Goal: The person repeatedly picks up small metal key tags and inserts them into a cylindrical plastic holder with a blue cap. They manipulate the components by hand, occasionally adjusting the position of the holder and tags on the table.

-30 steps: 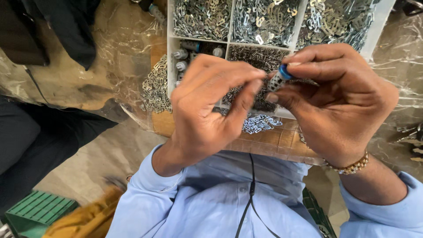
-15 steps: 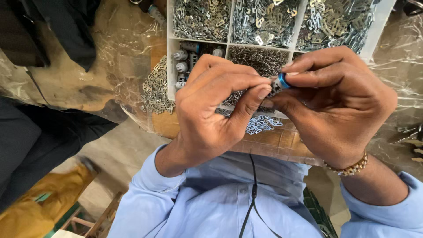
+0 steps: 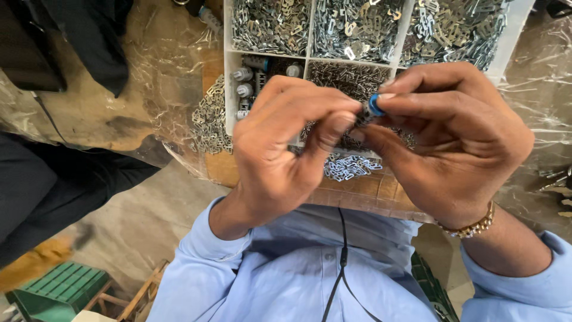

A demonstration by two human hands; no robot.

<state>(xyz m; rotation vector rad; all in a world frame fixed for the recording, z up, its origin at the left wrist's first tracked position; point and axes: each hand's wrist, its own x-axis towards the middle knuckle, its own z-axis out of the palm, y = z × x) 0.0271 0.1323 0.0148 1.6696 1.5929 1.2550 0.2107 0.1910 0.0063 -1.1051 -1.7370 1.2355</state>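
Observation:
My left hand and my right hand meet fingertip to fingertip above a white divided tray. Between them they pinch a small part with a blue ring and a grey metal piece; most of it is hidden by the fingers. My right thumb and forefinger press on the blue end, my left thumb and fingers close on the other end. My right wrist carries a gold bracelet. I wear a light blue shirt.
The tray's compartments hold several small metal clips, screws and grey-blue cylindrical parts. Loose clips lie on the plastic-covered wooden bench. A person in dark clothes stands at left. A green crate sits low left.
My hands have stayed together on the small blue part, with slight finger shifts. The yellow object at lower left has gone from view and the green crate shows again.

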